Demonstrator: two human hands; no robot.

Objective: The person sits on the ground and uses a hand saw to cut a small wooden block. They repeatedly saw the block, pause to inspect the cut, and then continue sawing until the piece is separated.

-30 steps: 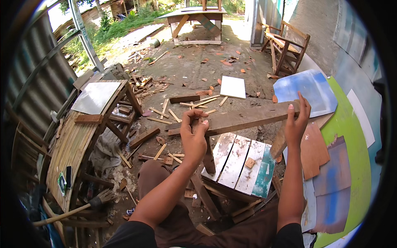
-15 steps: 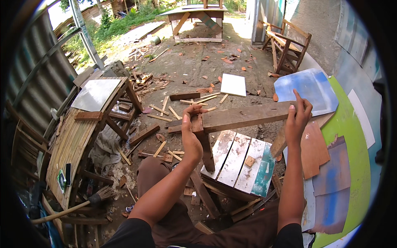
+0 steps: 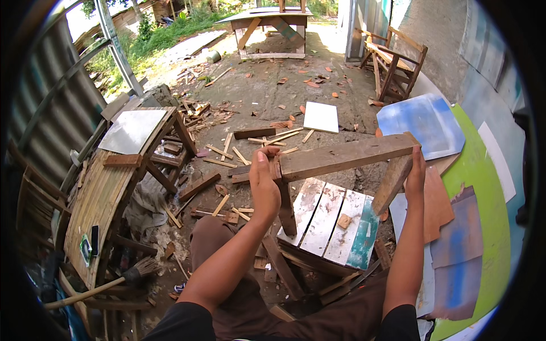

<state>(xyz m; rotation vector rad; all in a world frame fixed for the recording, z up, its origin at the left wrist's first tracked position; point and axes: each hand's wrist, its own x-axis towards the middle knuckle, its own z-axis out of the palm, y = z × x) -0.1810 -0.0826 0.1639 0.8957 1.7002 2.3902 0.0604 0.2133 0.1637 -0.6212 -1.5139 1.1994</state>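
Observation:
A rough brown wooden frame [image 3: 347,158], one long board with a leg at each end, spans the space between my hands. My left hand [image 3: 265,184] closes round its left corner, fingers curled over the joint. At the other corner my right hand [image 3: 416,171] presses on the outer side of the right leg [image 3: 392,184]; some of its fingers are hidden behind the wood. Below is a small slatted table [image 3: 324,219], painted white with a teal strip. The left leg's lower end overlaps the table top; whether it touches cannot be told. A small wood block [image 3: 344,221] lies on the slats.
To the left stands a bamboo-slat bench [image 3: 94,199] bearing a pale panel [image 3: 132,131], a wood block and a phone [image 3: 94,240]. A broom [image 3: 136,271] leans near it. Offcuts litter the floor. Painted sheets [image 3: 455,244] lie at right, with a wooden chair [image 3: 395,62] beyond.
My right hand has shifted from the board's top, fingers spread, down onto the outer side of the right corner. The frame's right end has swung slightly; my left hand has barely moved.

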